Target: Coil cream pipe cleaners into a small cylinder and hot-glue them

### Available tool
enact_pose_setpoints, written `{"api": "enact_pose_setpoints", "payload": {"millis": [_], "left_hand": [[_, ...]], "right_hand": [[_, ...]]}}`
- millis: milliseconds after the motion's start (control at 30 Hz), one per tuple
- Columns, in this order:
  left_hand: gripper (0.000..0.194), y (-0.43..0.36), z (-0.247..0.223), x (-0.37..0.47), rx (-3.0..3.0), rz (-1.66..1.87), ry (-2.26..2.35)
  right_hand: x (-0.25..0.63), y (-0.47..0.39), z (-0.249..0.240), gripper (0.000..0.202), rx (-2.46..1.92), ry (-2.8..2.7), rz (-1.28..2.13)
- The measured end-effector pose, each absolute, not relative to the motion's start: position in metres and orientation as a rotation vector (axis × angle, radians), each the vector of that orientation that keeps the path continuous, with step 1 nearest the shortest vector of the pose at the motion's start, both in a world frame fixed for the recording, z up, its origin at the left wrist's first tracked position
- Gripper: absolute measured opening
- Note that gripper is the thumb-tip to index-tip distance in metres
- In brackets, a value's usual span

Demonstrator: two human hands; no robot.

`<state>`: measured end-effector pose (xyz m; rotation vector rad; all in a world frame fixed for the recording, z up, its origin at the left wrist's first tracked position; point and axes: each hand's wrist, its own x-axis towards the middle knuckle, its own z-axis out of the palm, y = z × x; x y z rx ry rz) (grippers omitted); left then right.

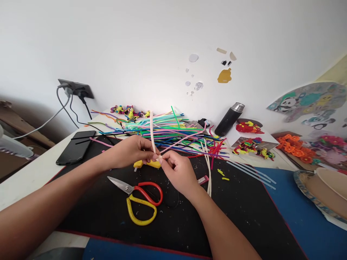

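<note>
A cream-white pipe cleaner (152, 131) stands up from between my hands, its lower end bent at the fingertips. My left hand (135, 151) pinches it between thumb and fingers. Close against it, my right hand (180, 171) is closed on the small bent end, mostly covered by the fingers. Just behind and below the hands lies a yellow object (154, 164), partly hidden, so its kind is unclear. Scissors (135, 191) with one red and one yellow handle rest on the black mat (173, 234), blades slightly apart. More cream pipe cleaners (208, 173) lie beside my right wrist.
A heap of colourful pipe cleaners (162, 131) spreads along the wall. A phone (76, 147) lies at left; a black thermos (230, 119) leans at right. White glue sticks (255, 173), yellow scraps (223, 175) and orange pipe-cleaner flowers (294, 148) are further right.
</note>
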<state>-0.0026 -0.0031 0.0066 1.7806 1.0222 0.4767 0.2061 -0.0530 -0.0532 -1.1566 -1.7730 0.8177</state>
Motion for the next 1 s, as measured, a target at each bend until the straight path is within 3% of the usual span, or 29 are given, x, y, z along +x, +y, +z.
{"api": "enact_pose_setpoints", "payload": {"millis": [200, 433, 633, 1000], "left_hand": [[0.020, -0.004, 0.006, -0.005, 1.769, 0.442, 0.957], [0.034, -0.015, -0.013, 0.025, 1.199, 0.829, 0.900], [0.037, -0.031, -0.029, 0.044, 0.921, 1.013, 0.829], [0.036, -0.001, -0.014, 0.011, 1.325, 0.762, 0.858]], "right_hand": [[0.202, -0.056, -0.052, 0.019, -1.166, -1.768, 0.843], [0.207, -0.052, -0.051, 0.033, -1.086, -1.423, 1.046], [0.204, -0.051, -0.049, 0.033, -1.045, -1.325, 1.073], [0.206, -0.052, -0.052, 0.032, -1.134, -1.484, 0.984]]}}
